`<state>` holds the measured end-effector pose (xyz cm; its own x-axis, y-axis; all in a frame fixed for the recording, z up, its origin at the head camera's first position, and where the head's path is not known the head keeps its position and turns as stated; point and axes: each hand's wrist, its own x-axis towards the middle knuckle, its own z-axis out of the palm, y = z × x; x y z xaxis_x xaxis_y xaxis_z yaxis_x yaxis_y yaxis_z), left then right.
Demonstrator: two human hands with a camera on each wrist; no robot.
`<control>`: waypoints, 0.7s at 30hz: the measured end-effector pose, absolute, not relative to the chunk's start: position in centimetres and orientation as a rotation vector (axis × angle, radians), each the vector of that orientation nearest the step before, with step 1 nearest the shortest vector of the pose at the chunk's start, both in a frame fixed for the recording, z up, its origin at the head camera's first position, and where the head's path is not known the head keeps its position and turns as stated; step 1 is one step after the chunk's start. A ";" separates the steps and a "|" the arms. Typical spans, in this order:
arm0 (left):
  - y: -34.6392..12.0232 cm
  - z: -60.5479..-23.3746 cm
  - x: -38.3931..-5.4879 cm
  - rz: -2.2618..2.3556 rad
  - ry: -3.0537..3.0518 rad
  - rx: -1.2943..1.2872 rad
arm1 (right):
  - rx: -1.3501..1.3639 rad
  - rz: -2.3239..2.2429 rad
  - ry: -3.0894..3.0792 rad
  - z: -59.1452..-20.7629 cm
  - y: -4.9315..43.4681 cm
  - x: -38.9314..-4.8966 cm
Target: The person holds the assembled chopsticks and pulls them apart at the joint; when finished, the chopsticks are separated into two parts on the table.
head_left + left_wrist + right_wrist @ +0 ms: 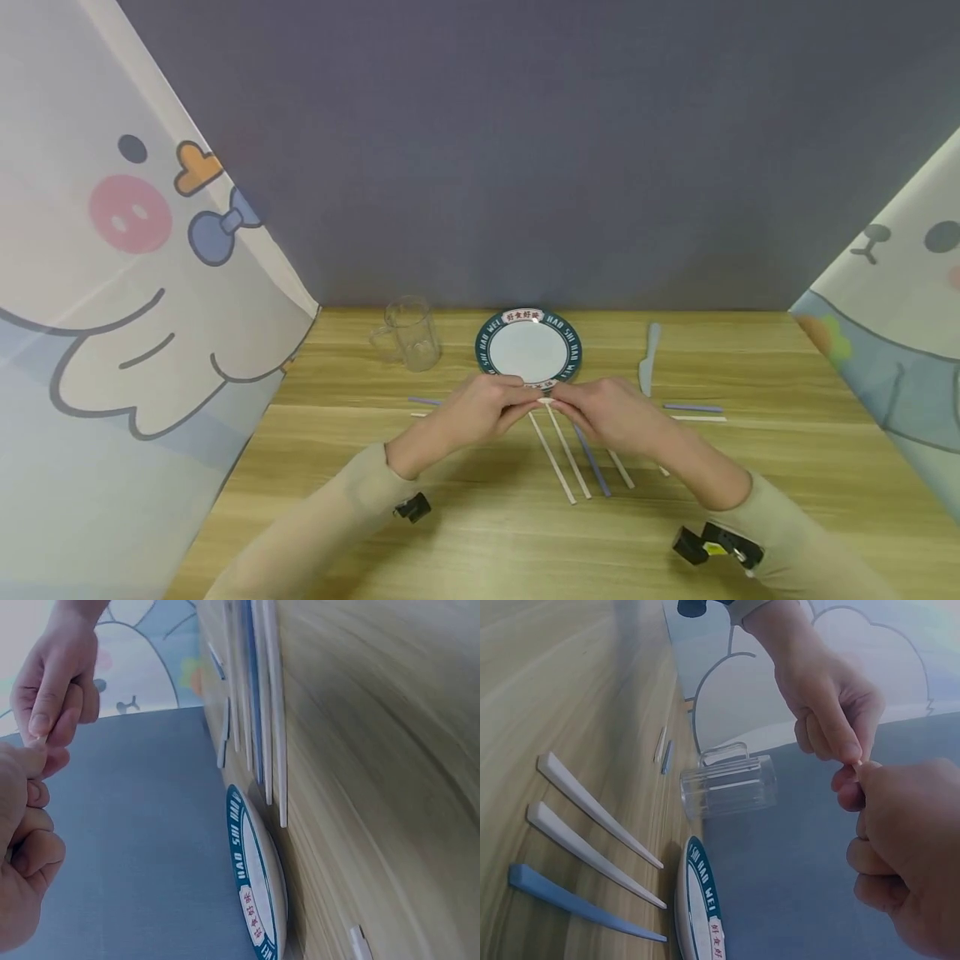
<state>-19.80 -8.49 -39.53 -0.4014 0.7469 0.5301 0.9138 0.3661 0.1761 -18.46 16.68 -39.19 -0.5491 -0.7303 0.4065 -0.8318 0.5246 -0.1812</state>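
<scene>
My left hand (483,410) and right hand (609,410) meet at the fingertips just in front of a round plate. Between them they pinch a small white piece (546,401), mostly covered by fingers; its kind cannot be told. In the right wrist view a sliver of it shows between both thumbs. Both hands are raised above the table. Beneath them lie several white chopsticks (567,452) and a purple-blue chopstick (592,461), roughly side by side, their far ends partly hidden by the hands. The plate (574,350) has a white centre and dark green lettered rim.
A clear glass mug (422,337) stands back left. Toward the back right lies a pale blue knife (649,358). Purple sticks and white sticks (699,418) lie crosswise at both sides, partly hidden on the left. A grey wall (525,167) closes the table's back; printed cloths hang either side.
</scene>
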 end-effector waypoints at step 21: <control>-8.2 -39.4 -19.2 -0.672 -2.226 -1.460 | 1.380 0.526 -2.336 -39.5 17.3 -18.5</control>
<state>-19.16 -8.24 -39.37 -0.3790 0.7346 0.5628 0.9233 0.3409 0.1768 -18.54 17.28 -39.54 -0.4485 -0.7441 0.4952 -0.8846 0.4490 -0.1265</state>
